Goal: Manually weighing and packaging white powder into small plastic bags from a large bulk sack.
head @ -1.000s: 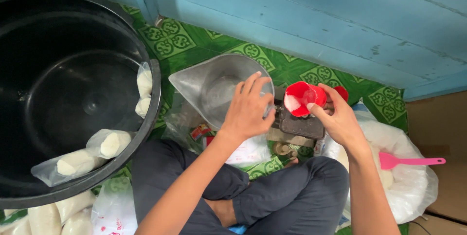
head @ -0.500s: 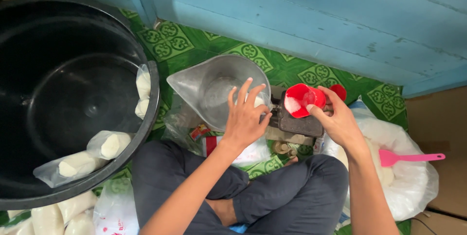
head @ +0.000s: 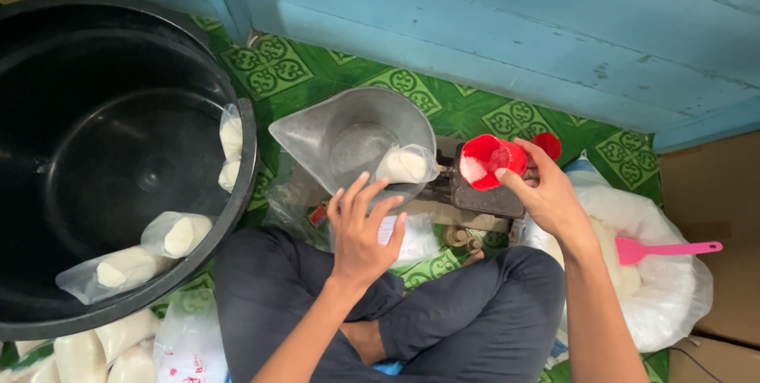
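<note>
My right hand (head: 548, 195) holds a red plastic scoop cup (head: 491, 162) tilted over a dark weighing scale (head: 483, 195); the cup has white powder inside. A small clear bag of white powder (head: 404, 166) lies in the scale's metal pan (head: 348, 139). With fingers spread and nothing in it, my left hand (head: 361, 230) hovers just below the pan's near rim. I sit cross-legged in dark trousers (head: 443, 312) on a green patterned mat (head: 301, 74).
A big black tub (head: 47, 145) at left has filled bags (head: 178, 234) draped over its rim. More filled bags (head: 79, 355) lie at bottom left. A large white sack (head: 673, 296) with a pink spatula (head: 665, 249) sits at right. Blue wall (head: 475, 19) behind.
My left hand pulled back from the metal pan toward me, leaving the small bag of powder lying in the pan. The right hand and red cup stayed nearly still.
</note>
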